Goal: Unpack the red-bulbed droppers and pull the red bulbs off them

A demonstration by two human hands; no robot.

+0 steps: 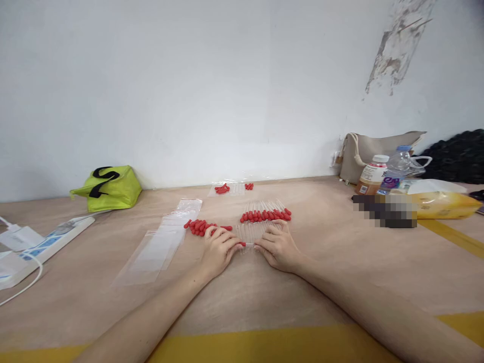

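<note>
My left hand [219,250] and my right hand [278,246] rest on the table, fingertips meeting over a clear glass tube with a red cap [245,244]. Both hands are closed in a pinch on it. Just beyond lies a bunch of clear tubes [254,229]. Behind that sits a row of tubes fitted with red bulbs [265,215]. A loose heap of red rubber bulbs [200,226] lies beside my left hand.
Clear plastic bags [162,244] lie to the left; another bag with red bulbs [227,189] is near the wall. A green bag [108,188] and a power strip [45,245] are far left. Bottles [373,174] and a beige bag [378,148] stand at right.
</note>
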